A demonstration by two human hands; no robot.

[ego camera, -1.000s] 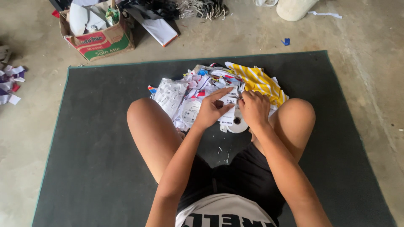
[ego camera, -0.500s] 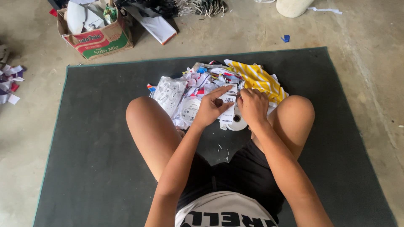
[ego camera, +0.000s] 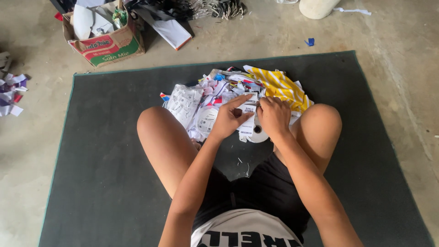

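White printed paper label [ego camera: 248, 120] is sitting pinched between our left hand [ego camera: 227, 120] and right hand [ego camera: 273, 116], just as half a second ago, above the pile of mixed paper scraps [ego camera: 215, 98] on the dark green floor mat [ego camera: 100, 183]; a cardboard box [ego camera: 106, 39] is waiting beyond.

You have two hands, left [ego camera: 227, 120] and right [ego camera: 273, 116], over one heap of paper scraps [ego camera: 215, 98], with one white tape roll [ego camera: 258, 133] and one yellow striped piece [ego camera: 281, 87]. You sit on one dark mat [ego camera: 105, 183]. Beyond it: one cardboard box [ego camera: 107, 43], one small blue scrap [ego camera: 310, 42], one loose scrap pile [ego camera: 11, 91].
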